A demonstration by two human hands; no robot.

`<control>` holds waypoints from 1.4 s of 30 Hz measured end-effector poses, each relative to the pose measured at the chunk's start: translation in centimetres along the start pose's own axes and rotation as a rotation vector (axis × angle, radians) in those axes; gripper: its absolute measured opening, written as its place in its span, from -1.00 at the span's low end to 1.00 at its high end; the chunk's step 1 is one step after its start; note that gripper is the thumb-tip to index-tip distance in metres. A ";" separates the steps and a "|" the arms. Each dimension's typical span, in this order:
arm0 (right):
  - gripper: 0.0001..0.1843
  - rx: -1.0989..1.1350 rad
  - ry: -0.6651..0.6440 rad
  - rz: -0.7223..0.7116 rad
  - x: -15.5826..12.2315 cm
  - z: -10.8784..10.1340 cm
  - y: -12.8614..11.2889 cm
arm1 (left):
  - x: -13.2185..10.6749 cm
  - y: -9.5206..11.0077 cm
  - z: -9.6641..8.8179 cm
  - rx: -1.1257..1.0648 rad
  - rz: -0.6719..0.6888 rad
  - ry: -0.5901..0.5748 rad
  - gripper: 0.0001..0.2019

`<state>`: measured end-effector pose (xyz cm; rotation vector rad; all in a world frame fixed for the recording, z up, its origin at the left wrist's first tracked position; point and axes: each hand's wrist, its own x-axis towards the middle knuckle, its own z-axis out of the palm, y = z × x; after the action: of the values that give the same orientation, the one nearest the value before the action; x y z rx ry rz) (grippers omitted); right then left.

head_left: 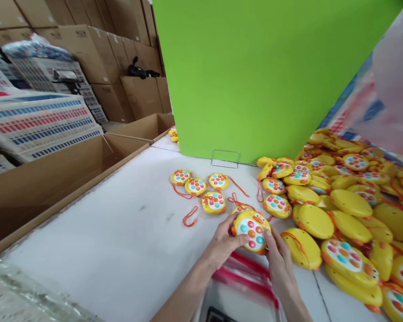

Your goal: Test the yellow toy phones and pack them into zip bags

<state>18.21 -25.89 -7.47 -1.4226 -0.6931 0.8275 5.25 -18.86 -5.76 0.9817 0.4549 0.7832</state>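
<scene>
A yellow duck-shaped toy (251,230) with a white belly of coloured round buttons is held between both my hands. My left hand (225,239) grips its left edge, the thumb lying on the white face. On its right edge is my right hand (278,248), with the thumb near the lower right buttons. Just behind, another duck toy (240,209) is partly hidden. Several more lie face up beyond, among them one duck toy (214,202) with an orange cord. A loose orange cord loop (190,217) rests left of them.
A large heap of duck toys (351,203) covers the right side. The green panel (248,80) stands at the back, with a wire stand (225,158) at its foot. Along the left edge are open cardboard boxes (63,179). A pink-edged clear pouch (242,286) lies below my hands.
</scene>
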 end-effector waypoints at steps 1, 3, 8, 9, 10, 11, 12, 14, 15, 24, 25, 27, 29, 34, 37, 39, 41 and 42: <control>-0.48 -0.005 -0.014 -0.021 -0.1 0.1 -0.1 | 0.1 -0.1 -0.1 -0.024 -0.013 0.004 -0.43; -0.47 -0.020 -0.030 -0.054 -0.1 0.2 -0.2 | 0.2 -0.2 -0.2 -0.032 -0.027 0.006 -0.44; -0.40 -0.028 -0.033 0.007 0.2 -0.2 0.6 | 0.3 -0.7 -0.5 0.002 -0.009 0.009 -0.51; -0.41 -0.024 -0.037 0.004 0.2 -0.2 0.7 | 0.3 -0.8 -0.5 -0.008 -0.016 0.009 -0.49; -0.41 -0.020 -0.033 -0.002 0.3 -0.3 0.8 | 0.3 -1.0 -0.6 -0.016 -0.026 0.007 -0.48; -0.40 -0.018 -0.021 -0.008 0.4 -0.3 0.9 | 0.3 -1.0 -0.6 -0.020 -0.034 0.006 -0.48; -0.40 -0.020 -0.008 -0.014 0.4 -0.3 1.0 | 0.3 -1.1 -0.7 -0.019 -0.036 0.006 -0.48; -0.39 -0.027 0.007 -0.020 0.6 -0.3 1.2 | 0.3 -1.2 -0.7 -0.012 -0.026 0.013 -0.48; -0.39 -0.027 0.014 -0.019 0.6 -0.4 1.4 | 0.3 -1.2 -0.6 -0.012 -0.017 0.021 -0.48; -0.35 -0.041 -0.036 0.036 0.0 -0.2 1.4 | 0.5 -2.7 -0.9 -0.111 -0.037 0.273 -0.51; -0.34 -0.042 -0.043 0.038 -0.1 -0.1 1.3 | 0.5 -2.8 -0.9 -0.118 -0.033 0.300 -0.51; -0.33 -0.024 -0.057 0.040 -0.2 0.0 1.1 | 0.5 -2.8 -0.9 -0.118 -0.033 0.316 -0.50; -0.33 0.003 -0.058 0.036 -0.3 0.1 1.0 | 0.4 -2.3 -0.8 -0.107 -0.044 0.276 -0.51; -0.38 0.026 0.012 0.024 -0.1 0.2 0.9 | 0.1 -0.7 -0.2 0.013 -0.036 0.092 -0.46; -0.43 0.053 0.021 0.000 0.0 0.2 0.6 | -0.1 -0.2 0.0 0.130 -0.019 0.060 -0.31; -0.49 0.079 0.023 0.003 0.2 0.2 0.2 | -0.2 0.0 0.2 0.153 -0.034 0.017 -0.33; -0.55 0.100 0.019 0.025 0.2 0.2 0.0 | -0.2 0.0 0.3 0.166 -0.046 -0.013 -0.39; -0.57 0.104 0.011 0.036 0.2 0.2 -0.1 | -0.2 0.0 0.3 0.170 -0.047 -0.016 -0.41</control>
<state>18.23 -25.60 -7.41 -1.3487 -0.6088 0.8707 5.31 -19.22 -5.62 1.1303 0.5357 0.7024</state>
